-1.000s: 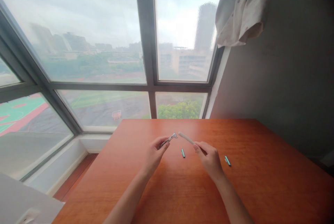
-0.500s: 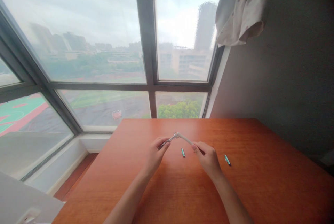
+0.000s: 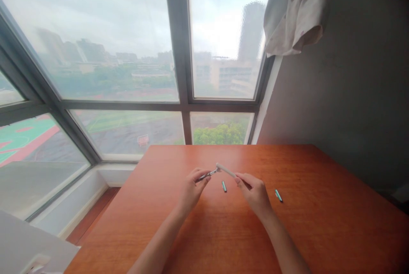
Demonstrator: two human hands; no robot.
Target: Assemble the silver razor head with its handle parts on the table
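Above the orange wooden table (image 3: pixel 319 223), my left hand (image 3: pixel 191 188) pinches a thin dark stick with a metal tip (image 3: pixel 207 174). A pale tube (image 3: pixel 226 170) is gripped in my right hand (image 3: pixel 254 193) and points up and to the left. The metal tip meets the open end of the tube between the two hands. A small teal piece (image 3: pixel 224 186) lies on the table between my hands, and a second teal piece (image 3: pixel 278 195) lies just right of my right hand.
A large window with dark frames (image 3: pixel 179 52) rises behind the table's far edge. A pale cloth (image 3: pixel 294 5) hangs at the upper right against a grey wall (image 3: pixel 358 95). A white surface (image 3: pixel 28 248) sits at the lower left.
The two hands have drawn together: a second ago the metal tip and the tube's end were apart, and now they touch. The teal pieces have not moved.
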